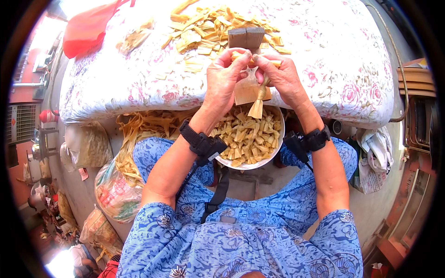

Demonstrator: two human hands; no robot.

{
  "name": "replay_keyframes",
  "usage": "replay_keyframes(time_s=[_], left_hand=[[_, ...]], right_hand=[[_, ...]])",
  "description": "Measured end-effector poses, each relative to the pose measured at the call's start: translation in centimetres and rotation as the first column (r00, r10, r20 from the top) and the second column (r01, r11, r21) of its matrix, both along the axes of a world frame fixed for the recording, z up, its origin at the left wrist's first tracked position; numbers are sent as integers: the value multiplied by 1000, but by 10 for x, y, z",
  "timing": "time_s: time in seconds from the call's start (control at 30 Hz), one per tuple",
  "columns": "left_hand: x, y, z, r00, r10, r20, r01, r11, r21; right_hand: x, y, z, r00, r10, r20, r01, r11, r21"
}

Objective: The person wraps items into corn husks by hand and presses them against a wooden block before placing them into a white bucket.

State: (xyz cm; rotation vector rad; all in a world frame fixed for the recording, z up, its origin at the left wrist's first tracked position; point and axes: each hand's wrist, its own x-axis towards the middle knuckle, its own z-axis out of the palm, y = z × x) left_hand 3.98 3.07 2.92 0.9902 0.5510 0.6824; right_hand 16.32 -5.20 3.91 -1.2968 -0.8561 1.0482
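Both of my hands are raised close together over the near edge of the flowered cloth. My left hand [221, 76] pinches a yellow strip of dried husk between thumb and fingers. My right hand [285, 78] is closed on the same strip, and a knotted husk piece [257, 106] with a flared end hangs below its fingers. Just behind them stands a dark wooden block [245, 38], fixed to or resting by a paler wooden board [245, 92]. Below my hands, a white basin [282, 134] holds many folded husk pieces [245, 139]. My fingers partly hide the strip.
Cut husk pieces [204, 30] lie heaped on the flowered cloth [338, 60], with a red bag [88, 30] at far left. Long husks [125, 157] spill from a plastic sack [116, 194] beside my left leg. White plastic bags [374, 157] sit at right. Black bands circle both wrists.
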Motion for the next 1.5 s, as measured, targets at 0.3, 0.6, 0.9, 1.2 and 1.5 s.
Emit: replay_keyframes(time_s=[0.3, 0.6, 0.9, 1.2, 1.5], left_hand=[[-1, 17, -9, 992, 29, -121, -3, 977, 212], [12, 24, -17, 971, 119, -209, -46, 944, 326], [22, 27, -31, 955, 169, -244, -52, 905, 423], [6, 42, -24, 953, 285, -104, -232, 906, 353], [-47, 56, -18, 957, 124, -261, 23, 868, 495]], right_hand=[[12, 15, -10, 977, -109, 185, 106, 994, 23], [23, 23, -23, 963, -167, 213, 164, 986, 28], [27, 34, -48, 949, -222, 224, 227, 974, 4], [22, 21, -41, 939, -237, 247, 241, 970, 15], [-5, -45, -19, 990, 65, 127, -31, 967, -253]])
